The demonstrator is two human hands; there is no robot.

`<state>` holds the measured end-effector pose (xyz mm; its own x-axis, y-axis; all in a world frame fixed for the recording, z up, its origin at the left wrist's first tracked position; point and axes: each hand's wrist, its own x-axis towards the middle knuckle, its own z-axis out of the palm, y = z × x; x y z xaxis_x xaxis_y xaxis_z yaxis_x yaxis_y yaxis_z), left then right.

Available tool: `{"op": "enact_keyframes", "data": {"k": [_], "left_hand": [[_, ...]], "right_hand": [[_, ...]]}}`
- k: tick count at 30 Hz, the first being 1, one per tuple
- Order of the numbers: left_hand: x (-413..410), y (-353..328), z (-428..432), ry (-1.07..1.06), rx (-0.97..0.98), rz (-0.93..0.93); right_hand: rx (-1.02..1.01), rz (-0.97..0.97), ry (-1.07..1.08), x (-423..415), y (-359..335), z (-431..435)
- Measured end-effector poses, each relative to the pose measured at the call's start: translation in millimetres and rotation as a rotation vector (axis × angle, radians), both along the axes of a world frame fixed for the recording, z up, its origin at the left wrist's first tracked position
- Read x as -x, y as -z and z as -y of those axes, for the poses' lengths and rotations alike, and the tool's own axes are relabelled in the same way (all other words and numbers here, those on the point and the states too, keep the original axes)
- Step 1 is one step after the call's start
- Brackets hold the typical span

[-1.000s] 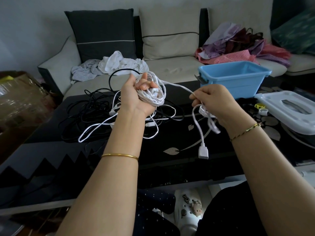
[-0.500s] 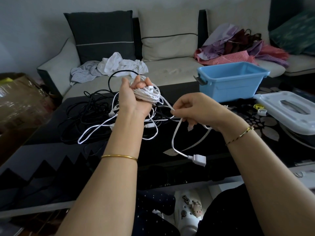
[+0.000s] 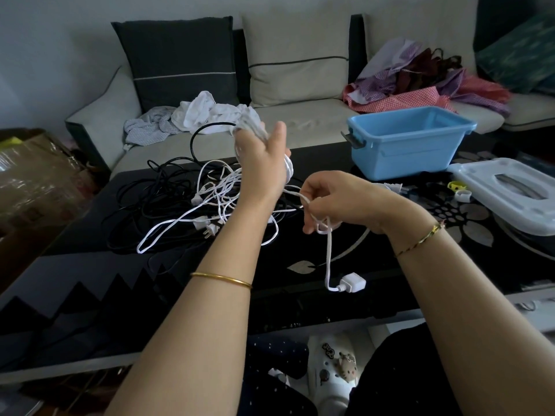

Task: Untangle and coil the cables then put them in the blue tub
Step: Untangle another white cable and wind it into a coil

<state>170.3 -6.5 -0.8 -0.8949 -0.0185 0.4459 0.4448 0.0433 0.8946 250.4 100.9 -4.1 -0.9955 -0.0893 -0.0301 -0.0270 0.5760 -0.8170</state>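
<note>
**Meanwhile, white cable spans both hands above the table**

Behind everything, a sofa (image 3: 300, 115) carries cushions and heaps of clothes. Before it stands a black glass table (image 3: 300, 265), and on its far right side sits the blue tub (image 3: 411, 142), with a white lid (image 3: 510, 193) just beside it to the right. On the table's left part lies a tangle of black cables (image 3: 156, 199) mixed with loose white cables (image 3: 210, 205).

Above that tangle, the left hand (image 3: 264, 163) is raised, back toward the camera, with a bundle of white cable (image 3: 289, 169) wrapped around it; the fingers are motion-blurred, so I cannot tell how tightly they close. From the bundle, a strand runs down to the right hand (image 3: 339, 202), which pinches it between thumb and fingers. Below that pinch the strand hangs to its white plug (image 3: 351, 285), near the table's front edge.
</note>
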Motion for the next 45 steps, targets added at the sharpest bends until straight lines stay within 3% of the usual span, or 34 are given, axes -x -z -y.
{"op": "enact_keyframes", "data": {"k": [5,10,14,18,22,25,28,31,37,40,43,45], "left_hand": [[-4.5,12.2,-2.8,-0.09,0.558,-0.259],[0.5,18.5,0.6,0.022,0.814,-0.135],[-1.6,18.9,7.5,0.169,0.821,-0.05],[-10.4,13.8,7.2,0.488,0.819,0.03],[-6.0,17.5,6.1,0.524,0.988,0.067],[-4.7,19.2,7.9,0.551,0.917,0.156],[-9.8,14.2,7.4,0.632,0.78,0.265],[-11.4,10.9,10.6,0.658,0.693,0.367],[-11.2,9.3,14.0,0.607,0.675,0.424],[-12.7,8.7,10.6,0.592,0.666,0.423],[-12.5,8.4,10.3,0.576,0.62,0.424],[-11.5,8.2,11.1,0.562,0.595,0.426]], "right_hand": [[0.151,-0.021,0.122,-4.0,-5.2,-8.9],[0.259,-0.106,0.358,-6.6,-11.9,-19.0],[0.407,-0.182,0.57,-6.9,-16.9,-30.6],[0.584,-0.245,0.678,-4.1,-13.0,-32.5],[0.735,-0.301,0.77,-0.4,-10.4,-43.0],[0.771,-0.329,0.805,0.7,-6.9,-49.4],[0.689,-0.314,0.821,4.5,-1.8,-53.9],[0.419,-0.234,0.758,8.0,4.4,-57.2],[-0.1,-0.238,0.341,4.4,6.0,-45.6],[-0.106,-0.23,0.163,4.6,4.5,-37.4],[0.06,-0.212,0.098,4.2,4.1,-32.9],[0.043,-0.196,0.09,3.9,4.8,-30.6]]}}
